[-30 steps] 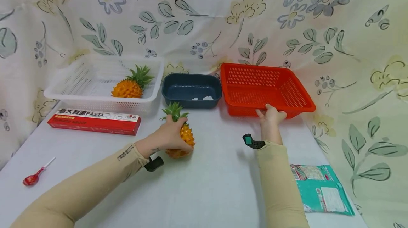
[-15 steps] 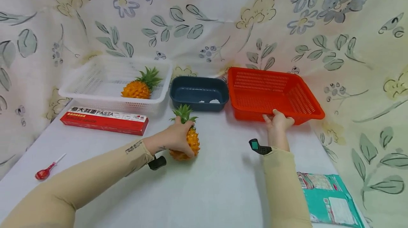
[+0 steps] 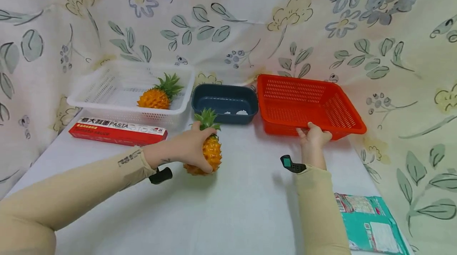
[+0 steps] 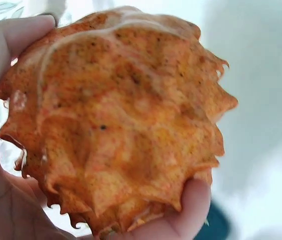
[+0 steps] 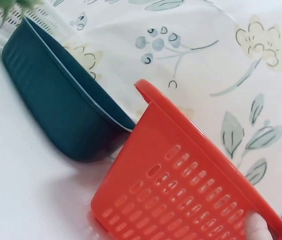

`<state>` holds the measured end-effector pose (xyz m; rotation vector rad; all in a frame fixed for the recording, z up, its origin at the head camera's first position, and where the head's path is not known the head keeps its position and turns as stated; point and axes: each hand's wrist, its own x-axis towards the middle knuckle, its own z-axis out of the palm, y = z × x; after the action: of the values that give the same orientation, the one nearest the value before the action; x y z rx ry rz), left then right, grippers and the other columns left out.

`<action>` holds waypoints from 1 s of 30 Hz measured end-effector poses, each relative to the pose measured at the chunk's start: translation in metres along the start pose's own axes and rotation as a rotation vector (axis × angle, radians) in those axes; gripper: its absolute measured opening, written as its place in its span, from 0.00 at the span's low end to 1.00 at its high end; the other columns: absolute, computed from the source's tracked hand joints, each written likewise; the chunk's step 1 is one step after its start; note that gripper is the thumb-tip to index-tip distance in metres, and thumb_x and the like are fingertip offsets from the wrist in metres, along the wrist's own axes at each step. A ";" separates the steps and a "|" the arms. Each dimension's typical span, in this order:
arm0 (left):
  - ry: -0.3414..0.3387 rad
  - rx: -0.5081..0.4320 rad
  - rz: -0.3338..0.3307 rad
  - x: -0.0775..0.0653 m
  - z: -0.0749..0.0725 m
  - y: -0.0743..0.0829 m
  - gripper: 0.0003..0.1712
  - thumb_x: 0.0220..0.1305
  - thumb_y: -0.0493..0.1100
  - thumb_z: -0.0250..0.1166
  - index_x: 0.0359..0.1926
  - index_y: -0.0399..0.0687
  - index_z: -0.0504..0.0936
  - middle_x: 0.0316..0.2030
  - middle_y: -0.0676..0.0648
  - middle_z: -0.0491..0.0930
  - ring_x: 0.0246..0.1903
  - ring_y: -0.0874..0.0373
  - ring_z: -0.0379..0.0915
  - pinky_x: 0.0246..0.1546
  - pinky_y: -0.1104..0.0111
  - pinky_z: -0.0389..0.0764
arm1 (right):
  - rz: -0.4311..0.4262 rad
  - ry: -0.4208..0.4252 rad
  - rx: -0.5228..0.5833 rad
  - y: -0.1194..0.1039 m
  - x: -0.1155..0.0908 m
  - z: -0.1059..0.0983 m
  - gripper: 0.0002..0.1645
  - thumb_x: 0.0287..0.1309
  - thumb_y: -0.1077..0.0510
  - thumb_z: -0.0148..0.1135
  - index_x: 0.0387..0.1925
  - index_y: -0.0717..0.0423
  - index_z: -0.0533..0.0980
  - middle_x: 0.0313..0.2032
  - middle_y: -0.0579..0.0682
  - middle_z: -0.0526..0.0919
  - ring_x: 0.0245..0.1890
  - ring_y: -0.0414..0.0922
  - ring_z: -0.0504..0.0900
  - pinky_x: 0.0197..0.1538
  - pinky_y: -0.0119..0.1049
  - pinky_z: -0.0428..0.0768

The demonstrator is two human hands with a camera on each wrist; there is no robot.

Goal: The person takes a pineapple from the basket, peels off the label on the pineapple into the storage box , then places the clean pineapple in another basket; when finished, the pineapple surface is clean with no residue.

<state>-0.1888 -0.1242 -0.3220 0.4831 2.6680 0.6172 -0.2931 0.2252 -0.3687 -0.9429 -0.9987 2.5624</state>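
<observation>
My left hand (image 3: 189,148) grips a small orange pineapple (image 3: 212,152) with a green leafy crown, held near the middle of the white table. In the left wrist view the thumb and fingers curl round the spiky body of the pineapple (image 4: 121,115), its underside facing the camera. My right hand (image 3: 315,139) holds the near rim of a red perforated plastic basket (image 3: 285,126) at the back right. In the right wrist view fingertips (image 5: 257,227) press against the slotted wall of the red basket (image 5: 181,185).
A second pineapple (image 3: 154,99) lies in a white basket (image 3: 107,106) at the back left. Between the baskets stands a dark blue bin (image 3: 225,117) with small white pieces inside. A red pasta box (image 3: 118,134) lies before the white basket; a teal packet (image 3: 375,223) lies front right.
The pineapple in my left hand has risen a little and shifted slightly left. My right hand stays on the basket's rim. The head view has swung left, dropping the lollipop behind the left arm.
</observation>
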 end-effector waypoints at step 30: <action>0.148 0.494 -0.232 0.005 -0.183 -0.160 0.59 0.38 0.56 0.73 0.68 0.43 0.52 0.60 0.21 0.46 0.38 0.34 0.67 0.33 0.46 0.77 | -0.040 0.029 -0.016 0.001 0.002 0.001 0.44 0.60 0.68 0.52 0.67 0.36 0.42 0.64 0.44 0.51 0.62 0.46 0.63 0.57 0.47 0.72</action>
<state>-0.3083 -0.3216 -0.2454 0.2494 2.9558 -0.0843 -0.2952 0.2246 -0.3691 -0.9518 -1.0215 2.5041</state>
